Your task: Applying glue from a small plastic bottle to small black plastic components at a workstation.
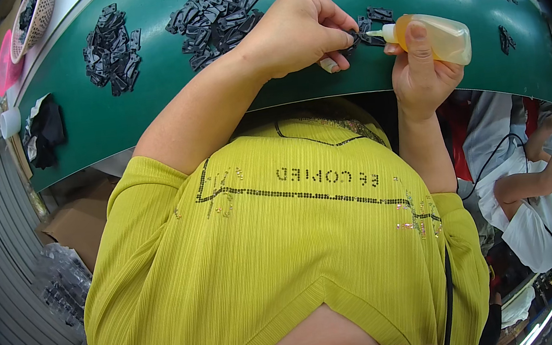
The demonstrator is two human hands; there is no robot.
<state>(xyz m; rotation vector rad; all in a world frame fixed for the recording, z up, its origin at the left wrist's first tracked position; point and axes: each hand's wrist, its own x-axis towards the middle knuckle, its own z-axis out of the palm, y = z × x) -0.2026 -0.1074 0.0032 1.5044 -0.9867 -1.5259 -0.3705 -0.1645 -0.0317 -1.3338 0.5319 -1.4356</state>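
Between the thumb and fingers of my left hand (303,31) is a small black plastic part (355,41), partly hidden by the fingertips. My right hand (424,75) grips a translucent squeeze bottle (442,38) holding yellowish liquid. The bottle lies nearly level, its thin white nozzle (376,33) pointing left at the part; whether the tip touches it I cannot tell. A few more black parts (379,15) lie on the table just beyond the nozzle.
Two heaps of black parts, a large one (219,17) and a smaller one (111,51), sit on the green table (164,103). A basket (31,30), white cup (10,122) and black cloth (45,132) are at the left. Another person (526,190) sits at the right.
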